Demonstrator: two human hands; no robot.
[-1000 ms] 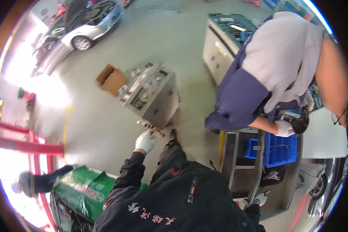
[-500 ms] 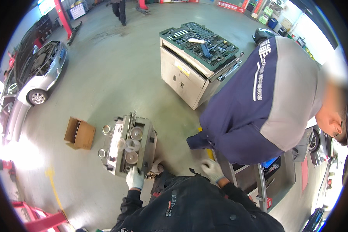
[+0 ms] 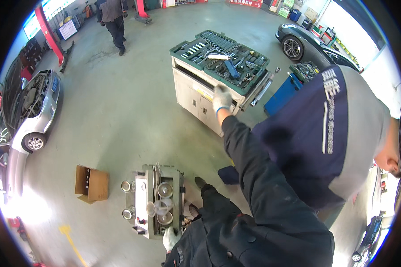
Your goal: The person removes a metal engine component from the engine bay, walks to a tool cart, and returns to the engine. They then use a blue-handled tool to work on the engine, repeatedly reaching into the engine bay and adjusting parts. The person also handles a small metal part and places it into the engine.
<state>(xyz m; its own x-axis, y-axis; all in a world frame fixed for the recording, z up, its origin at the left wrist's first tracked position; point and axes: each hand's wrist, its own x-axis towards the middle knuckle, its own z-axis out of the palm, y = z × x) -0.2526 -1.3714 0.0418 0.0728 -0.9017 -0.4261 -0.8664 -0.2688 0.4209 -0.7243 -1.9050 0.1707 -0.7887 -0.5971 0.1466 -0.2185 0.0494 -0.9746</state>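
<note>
My left hand (image 3: 170,239), in a white work glove, is closed on the near edge of a boxy metal workshop machine (image 3: 142,196). Glass jars (image 3: 165,190) and clear plastic funnels (image 3: 151,209) stand on its top. Stretched far forward, my right hand (image 3: 221,98) wears a similar glove and hovers by the front edge of a beige tool cabinet (image 3: 189,95); its fingers are smeared by motion. On that cabinet lies an opened green socket set case (image 3: 196,53), with a white-and-blue tool (image 3: 229,66) resting across it.
A co-worker in a navy and grey jacket (image 3: 307,129) bends close at my right. Beyond are a blue tool cart (image 3: 280,95) and a dark car (image 3: 307,42). An open cardboard box (image 3: 98,184) sits left of the machine; a silver car (image 3: 40,107) with raised bonnet stands farther left.
My right hand has swung from beside my body forward to the tool cabinet. The left stays at the machine. The view has shifted, and the person at the back shows more fully.
</note>
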